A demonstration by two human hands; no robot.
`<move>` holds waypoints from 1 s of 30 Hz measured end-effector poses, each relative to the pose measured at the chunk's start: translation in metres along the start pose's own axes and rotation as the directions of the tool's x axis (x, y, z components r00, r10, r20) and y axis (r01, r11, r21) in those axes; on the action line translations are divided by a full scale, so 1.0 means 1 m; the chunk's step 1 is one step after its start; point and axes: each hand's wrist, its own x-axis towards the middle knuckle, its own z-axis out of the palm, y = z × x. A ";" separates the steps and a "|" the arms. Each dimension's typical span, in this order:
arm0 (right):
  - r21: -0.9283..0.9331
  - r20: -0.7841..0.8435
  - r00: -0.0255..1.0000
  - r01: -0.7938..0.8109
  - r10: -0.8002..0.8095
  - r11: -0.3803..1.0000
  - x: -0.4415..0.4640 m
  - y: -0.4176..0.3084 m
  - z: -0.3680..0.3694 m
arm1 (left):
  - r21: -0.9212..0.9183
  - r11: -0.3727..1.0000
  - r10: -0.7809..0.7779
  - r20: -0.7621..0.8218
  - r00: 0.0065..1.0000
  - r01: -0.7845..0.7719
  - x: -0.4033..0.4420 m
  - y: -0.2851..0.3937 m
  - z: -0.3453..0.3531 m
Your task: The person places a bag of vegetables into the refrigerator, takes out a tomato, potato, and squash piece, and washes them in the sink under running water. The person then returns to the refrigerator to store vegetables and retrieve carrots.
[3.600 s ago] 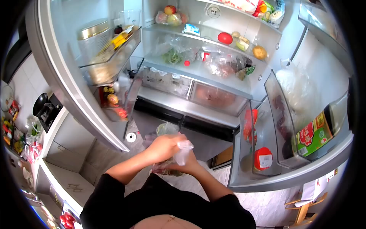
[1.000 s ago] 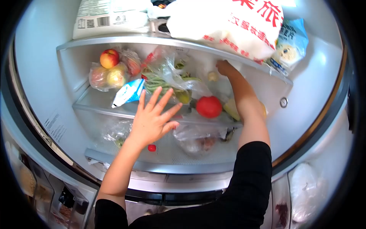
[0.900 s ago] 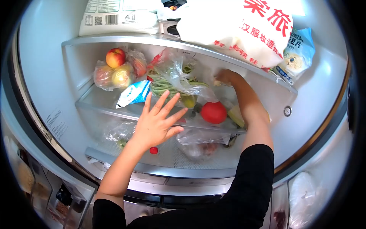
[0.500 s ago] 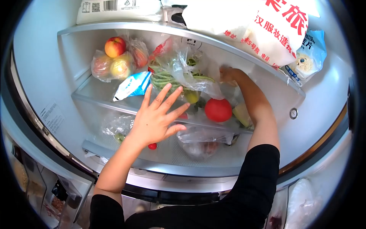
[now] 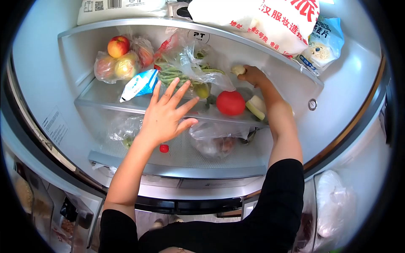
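Inside an open fridge, my right hand (image 5: 254, 76) reaches to the back of the middle shelf and grips a small pale, yellowish-white lump (image 5: 238, 69) of food; its exact kind is unclear. My left hand (image 5: 164, 117) hangs in front of the shelf edge with its fingers spread, holding nothing. Behind its fingertips are long green beans (image 5: 171, 74) in a clear plastic bag (image 5: 198, 67). A blue-and-white packet (image 5: 140, 85) lies to the left. Below my right hand are a round red object (image 5: 230, 103) and a cut pale-green vegetable piece (image 5: 255, 108).
Bagged apples (image 5: 116, 67) sit at the shelf's left, with one apple (image 5: 118, 46) on top. Above are a white printed bag (image 5: 257, 21) and a blue-white packet (image 5: 322, 44). Below lie clear bags (image 5: 215, 139) and a small red item (image 5: 164, 148).
The view has shifted, with the shelves now slightly higher and further left. The pale lump in my right hand has come into view; my left hand stays spread.
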 end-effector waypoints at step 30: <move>0.977 -0.022 0.297 -0.198 -0.955 -0.084 -0.412 -0.210 0.284 | -0.215 0.690 -0.655 0.219 0.723 0.691 -0.492 0.217 -0.098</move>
